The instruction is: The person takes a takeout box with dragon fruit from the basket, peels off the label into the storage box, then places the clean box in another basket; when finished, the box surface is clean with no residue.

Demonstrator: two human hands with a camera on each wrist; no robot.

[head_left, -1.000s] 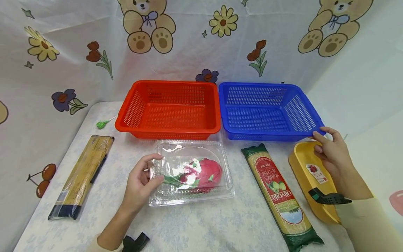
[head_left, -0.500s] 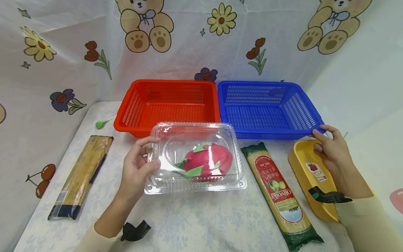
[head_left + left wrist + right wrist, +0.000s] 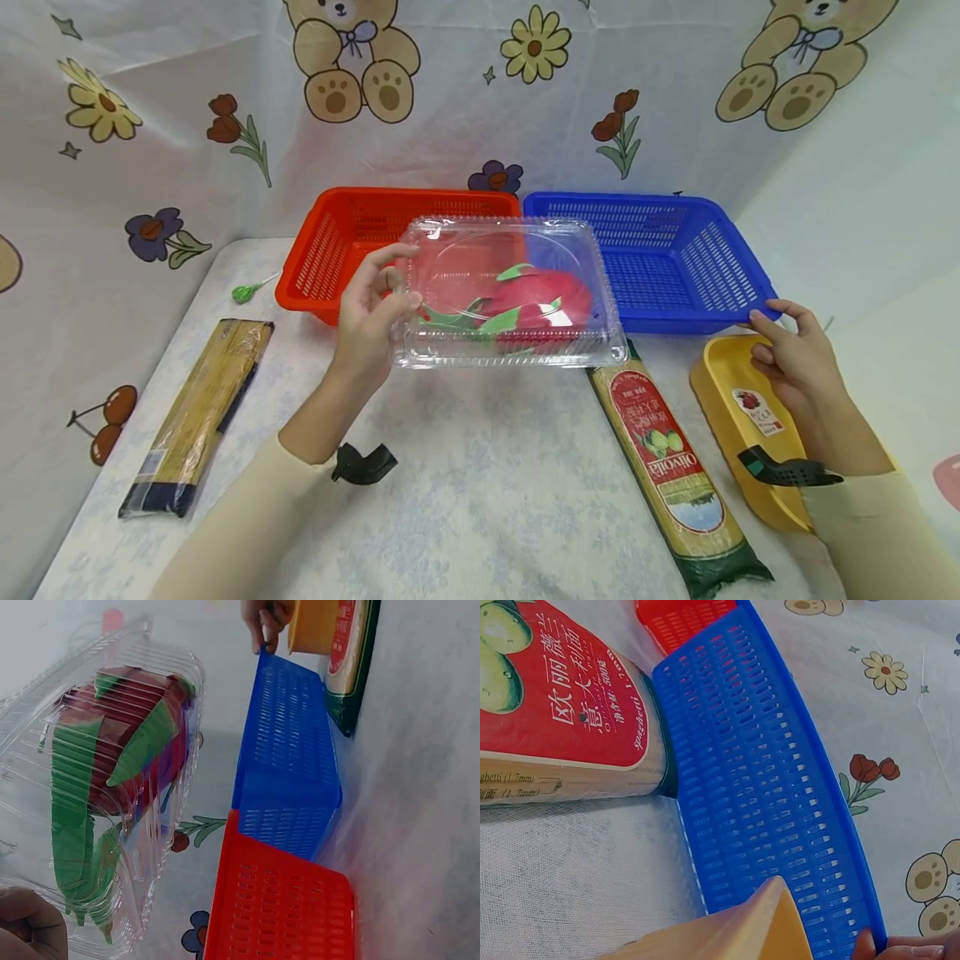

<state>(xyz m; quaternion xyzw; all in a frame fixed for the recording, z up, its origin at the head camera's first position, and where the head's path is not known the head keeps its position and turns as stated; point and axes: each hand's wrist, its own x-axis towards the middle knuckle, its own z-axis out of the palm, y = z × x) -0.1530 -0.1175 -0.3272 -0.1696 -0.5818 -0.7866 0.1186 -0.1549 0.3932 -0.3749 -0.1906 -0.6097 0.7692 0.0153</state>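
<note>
My left hand (image 3: 372, 308) pinches the left side of a clear plastic clamshell box (image 3: 457, 283), raised above the table. Inside it lies a pink dragon fruit (image 3: 543, 304) with green leaf tips; the left wrist view shows the fruit (image 3: 124, 742) through the ribbed wall. In the head view the box overlaps the front of the red basket (image 3: 303, 275) and the left part of the blue basket (image 3: 705, 275). At the blue basket's front right corner, my right hand (image 3: 798, 358) pinches the rim between thumb and index finger.
A green-ended spaghetti pack (image 3: 660, 450) lies right of centre, its far end partly behind the box. Under my right forearm is a yellow tray (image 3: 720, 392) with a label. At left lie a second, brown pack (image 3: 198, 417) and a green lollipop (image 3: 243, 293).
My left hand has lifted the clear box with the dragon fruit off the table and carried it forward and right, towards the baskets. My right hand has kept its hold on the blue rim.
</note>
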